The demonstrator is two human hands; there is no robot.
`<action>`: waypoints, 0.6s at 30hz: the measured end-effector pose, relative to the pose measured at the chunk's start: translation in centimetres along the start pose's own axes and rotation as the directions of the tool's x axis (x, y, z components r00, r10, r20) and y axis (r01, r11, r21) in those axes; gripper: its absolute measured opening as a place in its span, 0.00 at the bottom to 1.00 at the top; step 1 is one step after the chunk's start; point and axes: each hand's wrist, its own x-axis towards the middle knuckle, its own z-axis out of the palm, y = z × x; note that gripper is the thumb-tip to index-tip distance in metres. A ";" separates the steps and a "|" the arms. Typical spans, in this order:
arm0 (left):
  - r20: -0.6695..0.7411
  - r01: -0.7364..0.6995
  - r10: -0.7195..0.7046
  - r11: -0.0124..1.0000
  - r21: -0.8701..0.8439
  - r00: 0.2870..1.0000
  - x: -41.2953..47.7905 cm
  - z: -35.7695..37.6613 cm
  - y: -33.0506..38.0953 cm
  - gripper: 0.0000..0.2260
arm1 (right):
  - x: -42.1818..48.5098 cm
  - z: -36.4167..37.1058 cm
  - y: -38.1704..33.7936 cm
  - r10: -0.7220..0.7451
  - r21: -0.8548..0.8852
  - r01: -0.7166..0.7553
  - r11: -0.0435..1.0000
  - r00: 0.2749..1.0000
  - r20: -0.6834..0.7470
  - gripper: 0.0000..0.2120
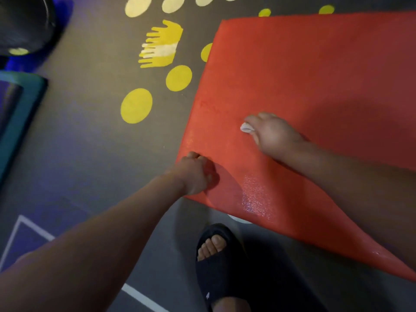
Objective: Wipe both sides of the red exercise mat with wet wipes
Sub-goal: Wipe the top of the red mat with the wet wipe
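Note:
The red exercise mat (315,75) lies spread over the dark floor, filling the right half of the view. My left hand (195,174) grips the mat's near left corner with curled fingers. My right hand (272,134) presses down on the mat a little further in, holding a white wet wipe (246,127) that peeks out under its fingers. A shiny wet patch (255,197) shows on the mat near its front edge.
The floor (94,154) carries yellow dots (136,105) and a yellow hand mark (161,45). A rolled teal mat (20,113) lies at the left, with a dark round object (24,21) above it. My foot in a black slide sandal (221,266) stands by the mat's front edge.

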 end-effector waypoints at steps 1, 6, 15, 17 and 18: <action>0.001 -0.004 0.004 1.000 -0.003 1.000 0.0 -0.1 0.1 0.44 | 0.1 0.0 -0.3 0.037 0.002 -0.037 0.999 0.999 0.002 0.09; 0.009 -0.006 0.006 1.000 -0.008 1.000 -0.7 -0.5 0.2 0.28 | -3.4 1.6 -3.8 -0.069 0.078 0.062 0.995 0.994 0.087 0.14; -0.025 0.025 -0.026 0.999 -0.042 0.999 -1.0 1.7 -1.4 0.47 | -2.1 0.5 -1.8 -0.053 -0.008 0.053 0.999 0.998 0.030 0.14; -0.066 0.022 -0.024 0.999 -0.024 0.998 -1.3 2.7 -2.0 0.47 | -2.5 0.7 -2.6 0.024 0.008 -0.024 1.000 0.999 -0.023 0.13; -0.089 0.023 -0.024 1.000 -0.015 0.996 -1.5 3.3 -2.3 0.46 | -3.5 1.1 -3.7 -0.026 0.028 0.026 0.999 1.000 -0.006 0.12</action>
